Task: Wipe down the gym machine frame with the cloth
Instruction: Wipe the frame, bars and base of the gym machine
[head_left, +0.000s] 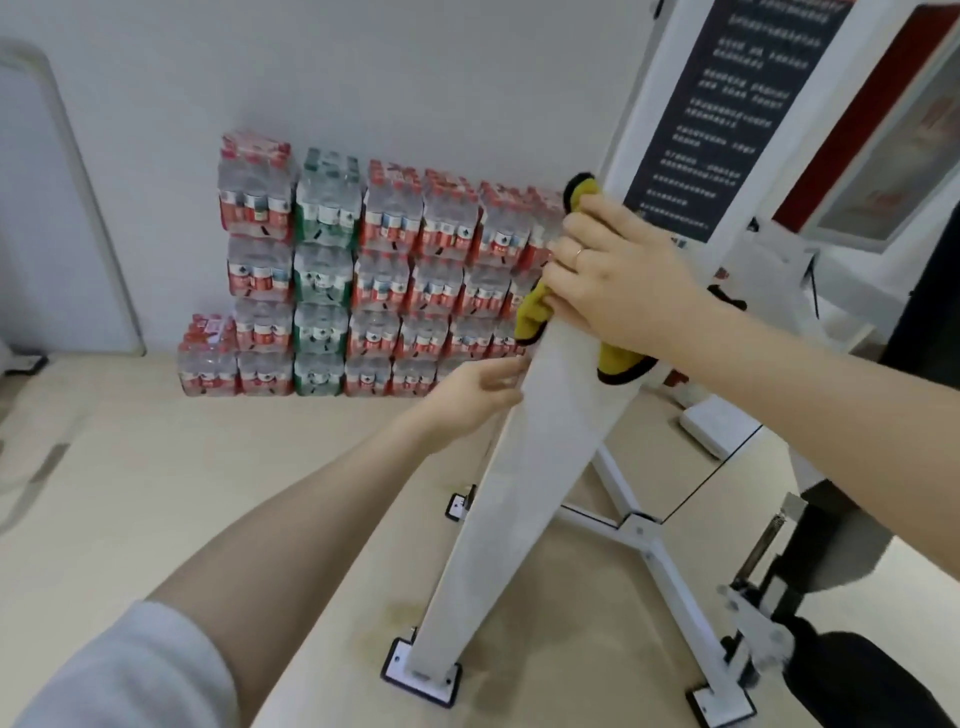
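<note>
One slanted white painted metal frame post (524, 467); one mustard-yellow, black-edged fleecy cloth (618, 358) wrapped around it, gripped by right hand (618, 280); left hand (475, 395), fingers relaxed, touching post's left edge; shrink-wrapped bottle packs (363, 270) stacked behind

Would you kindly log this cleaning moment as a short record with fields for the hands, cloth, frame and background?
right hand: presses the cloth against the frame, fingers curled round it
left hand: fingers relaxed, at the frame's left edge lower down
cloth: yellow with dark trim, wrapped round the post
frame: white slanted post, bolted foot plate on the floor
background: stacked bottled water packs by the wall
</note>
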